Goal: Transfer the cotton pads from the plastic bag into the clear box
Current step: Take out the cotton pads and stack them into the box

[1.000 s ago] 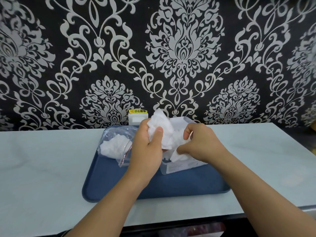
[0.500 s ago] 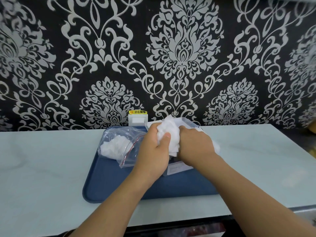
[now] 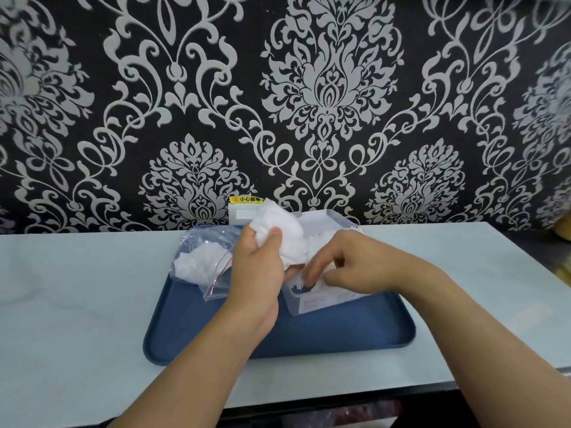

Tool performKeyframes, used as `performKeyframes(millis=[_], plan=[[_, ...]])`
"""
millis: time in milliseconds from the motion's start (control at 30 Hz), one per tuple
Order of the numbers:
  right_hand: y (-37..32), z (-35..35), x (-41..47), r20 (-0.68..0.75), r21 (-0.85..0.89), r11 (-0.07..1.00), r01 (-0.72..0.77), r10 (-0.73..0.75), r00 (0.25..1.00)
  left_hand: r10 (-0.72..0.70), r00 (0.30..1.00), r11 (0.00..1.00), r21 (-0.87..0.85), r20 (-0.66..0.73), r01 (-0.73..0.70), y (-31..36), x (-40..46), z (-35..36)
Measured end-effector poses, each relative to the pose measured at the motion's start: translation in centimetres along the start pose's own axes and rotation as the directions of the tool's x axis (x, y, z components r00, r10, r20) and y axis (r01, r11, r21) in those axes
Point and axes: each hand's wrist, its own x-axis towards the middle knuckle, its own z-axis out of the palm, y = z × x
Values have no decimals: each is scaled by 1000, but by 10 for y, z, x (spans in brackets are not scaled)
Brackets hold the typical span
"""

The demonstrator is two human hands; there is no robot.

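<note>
My left hand (image 3: 258, 270) grips a white bunch of cotton pads (image 3: 282, 234), held just above the left end of the clear box (image 3: 315, 299). The box stands on a blue tray (image 3: 324, 332), its raised lid (image 3: 327, 219) behind the pads. My right hand (image 3: 346, 264) reaches into the box from the right, fingers curled down on the pads inside it; what the fingertips hold is hidden. A clear plastic bag (image 3: 210, 257) with a red zip strip lies on the tray's back left, more white pads inside it.
The tray sits on a pale blue-grey table (image 3: 77, 304) against a black and silver patterned wall. A small white socket box with a yellow warning label (image 3: 244, 208) stands behind the tray. The table's front edge runs near my forearms.
My right hand has let go of the bunch and dropped lower into the box, fingers spreading over the pads there. My left hand has kept the bunch raised at the box's left end.
</note>
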Motion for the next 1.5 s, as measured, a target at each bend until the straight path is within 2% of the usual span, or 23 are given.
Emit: performKeyframes(millis=[67, 133, 200, 267, 333, 533, 767, 900, 1033, 1133, 1233, 1300, 1367, 1400, 1433, 1500], plan=[[-3, 7, 11, 99, -162, 987, -13, 29, 995, -5, 1000, 999, 38, 15, 5, -2, 1, -1], [-6, 9, 19, 138, -251, 967, -51, 88, 987, -2, 999, 993, 115, 41, -3, -5, 0, -1], [-9, 2, 18, 173, -204, 978, -42, 78, 982, 11, 998, 986, 167, 58, -21, -5, 0, -1], [-6, -10, 8, 198, -76, 996, -46, 61, 978, 18, 998, 982, 188, 67, -30, -5, 0, -1], [1, -18, 1, 150, -30, 998, -49, 53, 987, 20, 997, 981, 191, 73, -33, -6, 1, -1], [12, -8, 13, -7, -181, 983, 21, -23, 1000, 8, 997, 987, 160, 74, -19, -5, 0, 0], [14, -3, 16, -31, -440, 890, 119, -147, 989, 14, 998, 987, 156, 63, -24, -5, 0, -1], [7, 2, 10, 35, -419, 906, 62, -52, 998, 6, 998, 986, 167, 66, -17, -6, 0, -2], [-14, 6, 6, 92, -382, 922, -61, 104, 990, 9, 998, 984, 178, 63, -20, -7, 0, -2], [-30, 6, 1, 120, -469, 872, -138, 218, 969, 9, 999, 978, 206, 53, -20, -7, 1, -2], [-31, 10, 1, 107, -530, 835, -150, 241, 965, -6, 998, 975, 224, 59, -7, -8, 1, -2], [-25, 6, 1, 151, -449, 881, -149, 239, 959, -14, 997, 970, 241, 77, -6, -8, 0, -2], [-14, -3, -5, 176, -249, 962, -113, 160, 971, -21, 995, 970, 242, 94, -3, -7, -1, -2], [-7, -9, -10, 115, -150, 984, -96, 113, 987, -30, 994, 971, 241, 104, 4, -6, -1, -2], [0, -14, -16, -20, -41, 996, -82, 81, 996, -40, 992, 971, 238, 123, 9, -4, -1, -3], [7, -22, -25, -358, 265, 964, -9, 108, 927, -70, 975, 976, 217, 210, 24, 2, -2, -4]])
